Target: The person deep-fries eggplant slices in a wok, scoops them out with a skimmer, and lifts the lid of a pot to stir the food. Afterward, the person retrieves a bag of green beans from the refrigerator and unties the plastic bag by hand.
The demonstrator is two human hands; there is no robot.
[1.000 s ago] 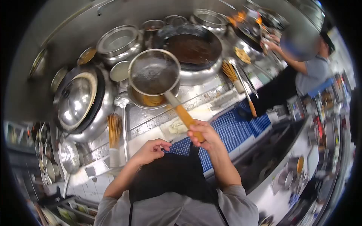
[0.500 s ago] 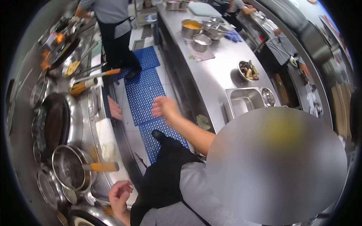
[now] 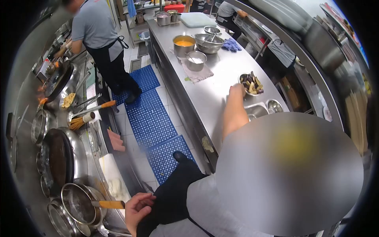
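Note:
On the steel counter stands a metal bowl (image 3: 240, 80) of cut eggplant pieces (image 3: 251, 84). My right hand (image 3: 237, 91) is at the near left rim of this bowl, closed on the edge, with its fingertips mostly hidden. My left hand (image 3: 139, 208) hangs beside my black apron, near the stove edge. Its fingers are loosely curled and apart from the thumb, and it holds nothing. A strainer with a wooden handle (image 3: 108, 204) lies over a pot to the left of that hand, not touched by it.
Woks (image 3: 81, 152) line the stove on the left. Another person (image 3: 96, 31) works there farther along. A steel pan (image 3: 256, 108), a pot of orange liquid (image 3: 184, 48) and mixing bowls (image 3: 208, 45) stand on the counter (image 3: 213, 85). Blue mats (image 3: 146, 114) cover the aisle.
My right hand has gone from above the aisle mats to the eggplant bowl on the counter. My left hand stays low by the stove. The view has shifted.

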